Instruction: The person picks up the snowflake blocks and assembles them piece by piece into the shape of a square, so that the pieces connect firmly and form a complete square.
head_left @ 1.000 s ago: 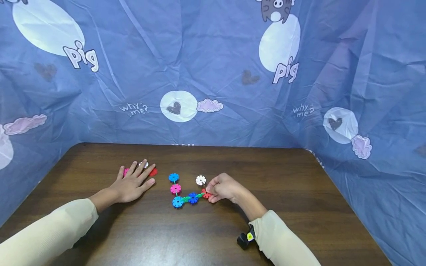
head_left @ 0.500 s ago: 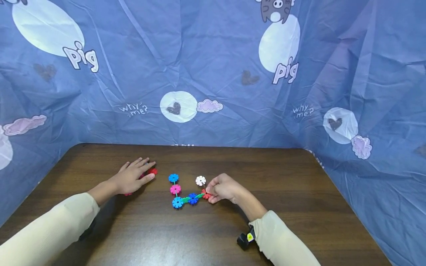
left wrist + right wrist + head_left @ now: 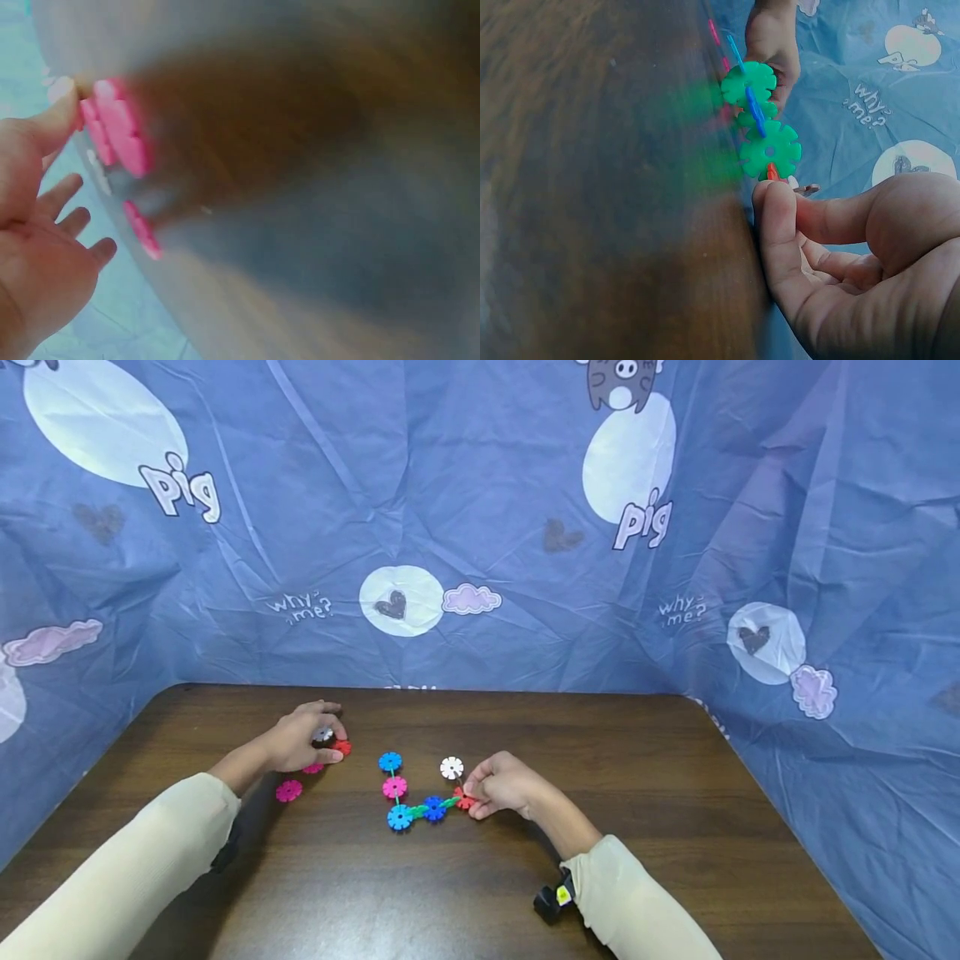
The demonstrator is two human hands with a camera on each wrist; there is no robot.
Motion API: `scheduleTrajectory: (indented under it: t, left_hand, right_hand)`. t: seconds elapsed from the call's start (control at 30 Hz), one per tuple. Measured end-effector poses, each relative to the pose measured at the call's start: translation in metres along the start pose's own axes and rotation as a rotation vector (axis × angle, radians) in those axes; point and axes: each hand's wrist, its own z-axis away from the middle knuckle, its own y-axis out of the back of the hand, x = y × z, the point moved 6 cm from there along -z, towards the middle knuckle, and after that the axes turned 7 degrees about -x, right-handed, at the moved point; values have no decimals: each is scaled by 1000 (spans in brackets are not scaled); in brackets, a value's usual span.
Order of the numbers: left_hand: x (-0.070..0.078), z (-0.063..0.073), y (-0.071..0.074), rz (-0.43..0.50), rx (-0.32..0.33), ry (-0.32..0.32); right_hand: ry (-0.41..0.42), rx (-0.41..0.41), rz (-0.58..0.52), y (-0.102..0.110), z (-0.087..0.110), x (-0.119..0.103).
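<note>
My right hand point(image 3: 506, 785) pinches a red snowflake disc point(image 3: 462, 797) at the right end of a linked row. A white disc point(image 3: 452, 767) stands up from it. Leftward the row runs through green discs point(image 3: 771, 150), a dark blue disc point(image 3: 433, 808) and a light blue disc point(image 3: 400, 817), then up through a pink disc point(image 3: 395, 787) to a blue disc point(image 3: 390, 762). My left hand point(image 3: 294, 742) has thumb and forefinger at opposite edges of a loose red disc point(image 3: 342, 747); whether they pinch it is unclear. A silvery-white disc point(image 3: 323, 735) sits beneath that hand.
Loose pink discs lie near the left hand: one pink disc point(image 3: 288, 790) in the open, another pink disc point(image 3: 313, 768) partly under the palm. A dark wooden table point(image 3: 600, 735) bears everything. Blue printed cloth point(image 3: 510, 468) hangs behind and at both sides.
From lying spread over the loose discs, my left hand has turned, bringing thumb and forefinger around the red disc. A pink disc has shifted toward me. My right hand keeps its pinch in place.
</note>
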Motion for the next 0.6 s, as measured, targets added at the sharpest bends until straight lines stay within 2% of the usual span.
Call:
scheduleTrajectory:
  t: [0.13, 0.3, 0.43, 0.6]
  left_hand:
    - [1, -8, 8, 37, -1, 0]
    - [5, -20, 25, 204, 55, 29]
    - [24, -31, 33, 299, 86, 29]
    - [55, -46, 22, 409, 44, -5]
  right_hand:
    - [-3, -1, 8, 0, 0, -1]
    - [0, 3, 19, 0, 0, -2]
    - [-5, 8, 15, 0, 0, -2]
    - [-5, 8, 12, 0, 1, -2]
